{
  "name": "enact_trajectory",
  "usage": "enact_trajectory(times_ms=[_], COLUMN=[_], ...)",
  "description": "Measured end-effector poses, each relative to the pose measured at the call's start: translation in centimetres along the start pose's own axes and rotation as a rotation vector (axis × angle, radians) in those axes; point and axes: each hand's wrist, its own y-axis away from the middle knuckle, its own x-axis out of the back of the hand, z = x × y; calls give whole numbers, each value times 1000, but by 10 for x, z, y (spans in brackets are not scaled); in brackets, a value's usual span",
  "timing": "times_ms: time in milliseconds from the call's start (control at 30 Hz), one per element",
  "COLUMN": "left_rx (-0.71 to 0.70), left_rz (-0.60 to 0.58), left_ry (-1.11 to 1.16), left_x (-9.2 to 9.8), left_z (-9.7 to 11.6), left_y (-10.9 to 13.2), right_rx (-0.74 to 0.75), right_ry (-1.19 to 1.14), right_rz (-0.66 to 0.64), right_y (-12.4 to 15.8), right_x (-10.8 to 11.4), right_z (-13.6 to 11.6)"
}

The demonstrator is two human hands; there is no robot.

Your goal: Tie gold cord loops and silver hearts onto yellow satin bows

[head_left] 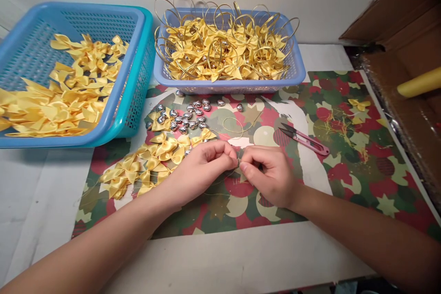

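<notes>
My left hand [206, 165] and my right hand [268, 172] meet over the middle of a patterned sheet, fingertips pinched close together. A thin gold thread [233, 129] loops on the sheet just beyond them, and a fine strand seems to run between both pinches. Left of my left hand lies a pile of yellow ribbon bows [151, 161], with thread trailing among them. Several shiny silver beads [193, 117] are scattered behind the bows. A pair of pink-handled thread snips [305, 139] rests beyond my right hand, blades pointing up and left.
A blue basket [139, 55] holding yellow bows is nested in a teal one at left. Another blue basket [227, 86] at the back holds bows with gold wire loops. Thread scraps [341, 124] lie on the sheet [382, 193] at right, near a cardboard box [389, 69] containing a yellow roll.
</notes>
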Motion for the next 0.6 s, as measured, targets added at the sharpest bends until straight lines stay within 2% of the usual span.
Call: enact_trajectory(times_ms=[600], left_rx=[20], left_rz=[17], left_ry=[44], left_x=[1], left_z=[-2], left_y=[-1], right_rx=[3], right_ry=[13], right_rz=[-46], right_y=[0], right_x=[1], right_z=[1])
